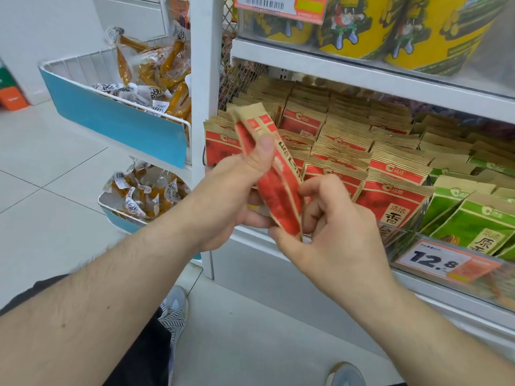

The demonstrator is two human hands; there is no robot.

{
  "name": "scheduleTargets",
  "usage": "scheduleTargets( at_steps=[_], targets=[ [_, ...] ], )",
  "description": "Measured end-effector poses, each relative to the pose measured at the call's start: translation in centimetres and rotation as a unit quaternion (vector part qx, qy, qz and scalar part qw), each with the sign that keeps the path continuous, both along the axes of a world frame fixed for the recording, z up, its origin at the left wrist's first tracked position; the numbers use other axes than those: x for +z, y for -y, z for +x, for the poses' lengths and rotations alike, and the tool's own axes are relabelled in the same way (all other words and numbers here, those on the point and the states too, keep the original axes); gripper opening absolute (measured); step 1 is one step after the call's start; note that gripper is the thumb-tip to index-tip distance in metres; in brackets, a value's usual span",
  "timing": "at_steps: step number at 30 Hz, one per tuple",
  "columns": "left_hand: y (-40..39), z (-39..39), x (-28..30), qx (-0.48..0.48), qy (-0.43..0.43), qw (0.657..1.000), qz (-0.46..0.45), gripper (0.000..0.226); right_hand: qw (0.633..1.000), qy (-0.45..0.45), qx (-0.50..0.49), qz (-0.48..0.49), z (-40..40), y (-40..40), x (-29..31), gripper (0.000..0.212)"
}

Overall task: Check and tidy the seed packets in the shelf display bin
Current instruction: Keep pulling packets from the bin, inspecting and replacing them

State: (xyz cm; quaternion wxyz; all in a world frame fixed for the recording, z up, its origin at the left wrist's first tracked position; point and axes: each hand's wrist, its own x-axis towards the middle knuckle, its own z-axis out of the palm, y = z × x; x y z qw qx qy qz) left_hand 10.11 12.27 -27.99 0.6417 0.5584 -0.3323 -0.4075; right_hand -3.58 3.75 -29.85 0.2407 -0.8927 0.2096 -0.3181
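Note:
A red and brown seed packet (274, 179) is held upright and edge-on in front of the shelf bin. My left hand (237, 190) grips its left side, thumb pressed on the face near the top. My right hand (328, 227) pinches the packet's lower end, fingers curled round it. Behind them the shelf display bin (434, 263) holds rows of red seed packets (390, 199) standing upright, with green seed packets (473, 221) in the rows to the right.
A price tag reading 12.8 (437, 260) hangs on the bin front. Yellow tubs (418, 29) fill the shelf above. To the left, a white wire basket with a blue front (117, 121) holds wrapped snacks; a lower basket (139, 196) holds more. My shoes (175, 307) stand on the tiled floor.

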Motion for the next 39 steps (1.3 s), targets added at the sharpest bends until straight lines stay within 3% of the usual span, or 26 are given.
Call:
scheduleTargets(
  at_steps=[3,5,9,12,14,20,31,39],
  targets=[
    [0.0,0.5,-0.6,-0.015,0.018,1.000,0.005,0.043,0.998,-0.037,0.037,0.033,0.0,0.1,-0.3,0.039],
    [-0.1,1.0,-0.8,-0.044,-0.006,0.999,0.009,0.040,0.993,0.002,0.039,0.111,0.1,0.5,-0.2,0.023],
    [-0.5,1.4,-0.8,-0.129,-0.033,0.991,0.033,0.040,0.956,0.131,-0.010,0.263,0.0,1.9,1.2,0.016],
    [-0.6,1.4,-1.2,-0.187,-0.003,0.981,0.055,0.042,0.934,0.098,0.035,0.340,-0.3,2.6,1.9,0.014],
    [-0.4,1.2,-1.3,-0.174,0.009,0.983,0.061,0.037,0.930,0.081,0.062,0.353,-0.5,2.6,1.9,0.012],
    [-0.2,1.6,-0.5,-0.033,0.011,0.999,0.021,0.031,0.932,0.062,0.052,0.353,-0.6,2.4,2.0,0.035],
    [-0.3,1.6,-0.7,-0.053,-0.001,0.998,0.019,0.029,0.920,0.068,0.034,0.384,-0.4,2.5,1.9,0.038],
    [-0.4,1.6,-1.2,-0.144,0.013,0.988,0.062,0.029,0.905,0.089,0.023,0.416,-0.3,2.6,1.9,0.040]
  ],
)
